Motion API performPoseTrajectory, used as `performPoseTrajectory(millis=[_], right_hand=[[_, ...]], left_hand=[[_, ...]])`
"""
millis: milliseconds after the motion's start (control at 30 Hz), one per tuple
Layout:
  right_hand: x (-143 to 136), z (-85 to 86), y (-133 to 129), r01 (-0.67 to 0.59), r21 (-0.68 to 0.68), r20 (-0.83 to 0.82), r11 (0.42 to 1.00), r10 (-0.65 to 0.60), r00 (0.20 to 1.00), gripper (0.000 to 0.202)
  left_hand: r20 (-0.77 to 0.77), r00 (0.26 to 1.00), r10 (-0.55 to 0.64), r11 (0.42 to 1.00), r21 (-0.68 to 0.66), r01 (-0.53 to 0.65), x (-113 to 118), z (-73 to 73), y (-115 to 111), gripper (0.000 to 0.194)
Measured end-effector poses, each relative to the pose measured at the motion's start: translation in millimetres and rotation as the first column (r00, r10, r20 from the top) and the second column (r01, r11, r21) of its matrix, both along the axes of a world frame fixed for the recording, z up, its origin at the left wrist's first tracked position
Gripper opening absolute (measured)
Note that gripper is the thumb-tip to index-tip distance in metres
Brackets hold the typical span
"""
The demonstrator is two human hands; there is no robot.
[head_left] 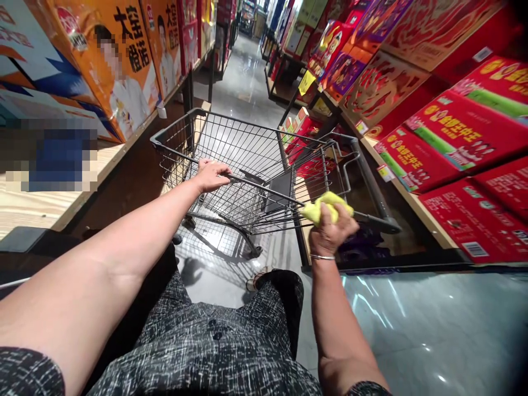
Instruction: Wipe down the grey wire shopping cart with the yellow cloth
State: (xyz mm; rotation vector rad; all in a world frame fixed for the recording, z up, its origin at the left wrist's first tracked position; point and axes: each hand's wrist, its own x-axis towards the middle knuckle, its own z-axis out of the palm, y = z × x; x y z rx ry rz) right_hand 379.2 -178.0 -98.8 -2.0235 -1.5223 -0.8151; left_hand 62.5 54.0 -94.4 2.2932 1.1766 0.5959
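Observation:
Sideways across the space before me stands a dark wire shopping cart (243, 206), its handle (373, 181) to the right. My left hand (212, 175) is closed over the near top rim of the basket, toward the cart's front end. A crumpled yellow cloth (328, 206) is bunched in my right hand (333, 230), which presses it on the same rim nearer the handle. The fingers of the right hand curl round the cloth. Through the mesh I see floor and a flat dark panel (279, 191) inside the basket.
Orange cartons (119, 66) stand on a wooden shelf (37, 203) at left. Red boxes (462, 126) are stacked on the right-hand shelf, whose dark lower edge (396, 269) sits close by the cart. A grey tiled aisle (243, 71) runs ahead between the shelves.

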Motion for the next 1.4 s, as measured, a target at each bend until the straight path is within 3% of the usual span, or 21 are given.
performPoseTrajectory(millis=[67,133,233,467,633,800,900,967,1033,1100,1167,1233,1300,1400], right_hand=[[-27,-7.2,9,0.018,0.001,0.032,1.0,-0.018,0.999,0.044],[-44,-5.7,14,-0.046,-0.112,0.068,0.993,0.054,0.996,0.049],[-44,16.4,15,-0.109,-0.297,0.115,0.949,0.149,0.982,0.048],[24,100.0,-35,0.088,-0.349,0.247,0.933,0.001,0.969,0.038],[62,134.5,-69,0.281,-0.351,0.168,0.893,-0.235,0.957,0.049],[39,136.0,-68,0.186,-0.498,0.099,0.847,-0.158,0.982,0.052],[11,131.4,-53,0.144,-0.545,0.119,0.826,-0.094,0.988,0.053],[3,129.6,-42,0.1,-0.571,0.146,0.815,-0.019,0.989,0.051],[11,128.6,-35,0.039,-0.601,0.143,0.798,0.059,0.988,0.05],[32,127.0,-31,-0.001,-0.625,0.095,0.78,0.077,0.993,0.051],[57,124.1,-31,0.004,-0.631,0.044,0.776,0.031,0.999,0.053],[74,120.1,-33,0.046,-0.609,0.043,0.792,-0.025,0.999,0.049],[77,116.3,-37,0.077,-0.577,0.072,0.813,-0.044,0.996,0.043],[55,114.0,-42,0.085,-0.553,0.115,0.829,-0.025,0.993,0.038]], left_hand=[[-0.002,1.0,0.008,1.0,-0.002,-0.008,0,-0.1,-1,0.019],[-0.003,1.0,0.014,1.0,0.0,-0.014,-1,0.0,-2,0.019],[-0.001,1.0,0.011,1.0,-0.004,-0.011,-4,0.3,-1,0.02],[0.029,0.999,-0.038,0.999,0.026,0.037,-16,-4.0,6,0.022],[0.005,0.999,-0.038,0.999,0.025,0.038,-22,-3.1,14,0.023],[-0.219,0.976,-0.017,0.999,0.03,0.025,-19,7.9,7,0.033],[-0.314,0.949,0.0,0.997,0.073,0.024,-7,11.1,-13,0.057],[-0.301,0.951,-0.066,0.994,0.067,0.09,4,8.8,-29,0.069],[-0.237,0.967,-0.096,0.991,0.069,0.115,15,4.1,-40,0.069],[-0.171,0.983,-0.064,0.993,0.087,0.079,23,-0.4,-46,0.052],[-0.133,0.988,-0.071,0.995,0.054,0.079,29,-3.2,-46,0.042],[-0.112,0.99,-0.082,0.996,0.027,0.086,32,-3.8,-43,0.045],[-0.102,0.992,-0.077,0.997,0.015,0.079,33,-3.1,-37,0.048],[-0.1,0.993,-0.056,0.998,-0.016,0.054,31,-0.4,-25,0.052]])
